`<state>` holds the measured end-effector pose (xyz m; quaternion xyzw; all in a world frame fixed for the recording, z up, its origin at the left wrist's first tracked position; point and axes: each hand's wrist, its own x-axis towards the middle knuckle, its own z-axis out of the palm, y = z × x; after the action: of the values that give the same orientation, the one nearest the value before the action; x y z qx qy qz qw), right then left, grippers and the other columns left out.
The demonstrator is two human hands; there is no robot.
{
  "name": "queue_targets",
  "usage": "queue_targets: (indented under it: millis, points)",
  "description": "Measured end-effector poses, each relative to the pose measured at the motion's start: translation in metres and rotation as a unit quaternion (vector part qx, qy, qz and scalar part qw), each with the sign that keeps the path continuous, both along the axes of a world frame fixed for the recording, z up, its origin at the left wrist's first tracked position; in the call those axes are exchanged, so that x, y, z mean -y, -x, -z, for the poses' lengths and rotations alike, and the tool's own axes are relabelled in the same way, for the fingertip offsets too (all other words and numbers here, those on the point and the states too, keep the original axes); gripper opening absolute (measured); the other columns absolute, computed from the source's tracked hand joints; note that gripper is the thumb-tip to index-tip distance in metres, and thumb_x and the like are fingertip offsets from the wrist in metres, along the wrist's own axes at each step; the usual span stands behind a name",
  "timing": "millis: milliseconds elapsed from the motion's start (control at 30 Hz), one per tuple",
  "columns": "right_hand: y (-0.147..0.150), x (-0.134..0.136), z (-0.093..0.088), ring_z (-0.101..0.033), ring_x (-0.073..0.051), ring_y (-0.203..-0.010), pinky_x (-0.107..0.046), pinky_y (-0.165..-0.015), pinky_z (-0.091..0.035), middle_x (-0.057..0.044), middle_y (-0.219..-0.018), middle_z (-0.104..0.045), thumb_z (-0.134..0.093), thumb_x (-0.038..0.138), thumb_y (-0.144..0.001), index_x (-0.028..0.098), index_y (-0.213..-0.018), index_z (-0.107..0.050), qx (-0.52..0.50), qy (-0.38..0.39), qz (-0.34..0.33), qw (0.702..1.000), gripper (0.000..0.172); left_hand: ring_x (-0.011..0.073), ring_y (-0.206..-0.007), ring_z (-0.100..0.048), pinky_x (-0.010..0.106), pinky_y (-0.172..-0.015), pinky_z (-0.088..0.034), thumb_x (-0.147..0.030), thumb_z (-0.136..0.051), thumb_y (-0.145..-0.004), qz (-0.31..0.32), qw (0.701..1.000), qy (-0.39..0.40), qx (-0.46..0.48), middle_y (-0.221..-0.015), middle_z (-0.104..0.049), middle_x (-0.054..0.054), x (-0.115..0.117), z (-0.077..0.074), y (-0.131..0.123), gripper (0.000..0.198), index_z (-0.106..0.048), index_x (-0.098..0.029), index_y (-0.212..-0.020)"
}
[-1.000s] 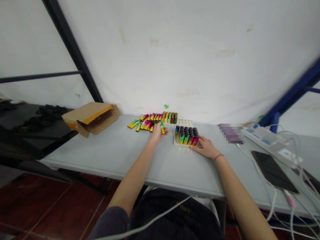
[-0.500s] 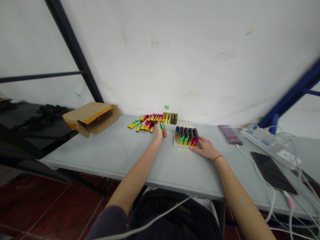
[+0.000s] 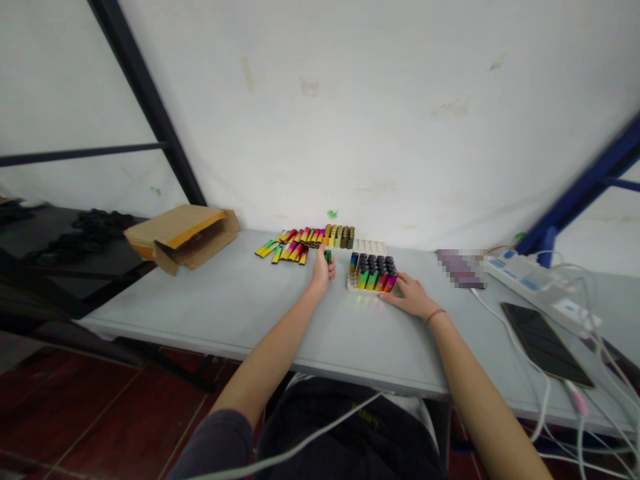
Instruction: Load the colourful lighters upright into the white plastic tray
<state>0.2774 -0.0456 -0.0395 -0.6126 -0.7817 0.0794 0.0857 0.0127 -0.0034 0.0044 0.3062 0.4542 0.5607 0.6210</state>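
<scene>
One iridescent stick [image 3: 327, 256], green, dark-tipped: left hand [image 3: 323, 272] is gripping it, fingers curled. One filled tray [image 3: 370, 275]: right hand [image 3: 411, 294] is resting open against it. Loose sticks [image 3: 295, 244] beyond left hand, uncountable.

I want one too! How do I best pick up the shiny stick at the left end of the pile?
I'd pinch that stick across its narrow width, near the middle, coming down from above and from its left. It lies flat on the table, so nothing sticks up to grab, and the other sticks crowd its right side.
</scene>
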Motion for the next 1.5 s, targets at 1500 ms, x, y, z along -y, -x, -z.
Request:
queue_targets:
  millis: [1500]
  points:
    - [-0.001, -0.001, 0.003, -0.042, -0.032, -0.149, -0.052, -0.123, -0.032, -0.017, -0.16, -0.048, -0.056, 0.066, -0.094, 0.022, -0.146, -0.055, -0.004, -0.004, 0.001, 1.0, 0.068, 0.0179, -0.09, -0.062, 0.023, -0.073, -0.048, -0.022, -0.074, -0.083, -0.028, 0.936, -0.268, -0.225, -0.096, -0.068, 0.005, 0.0, 0.012, -0.01, 0.009, -0.072, -0.02, -0.091]
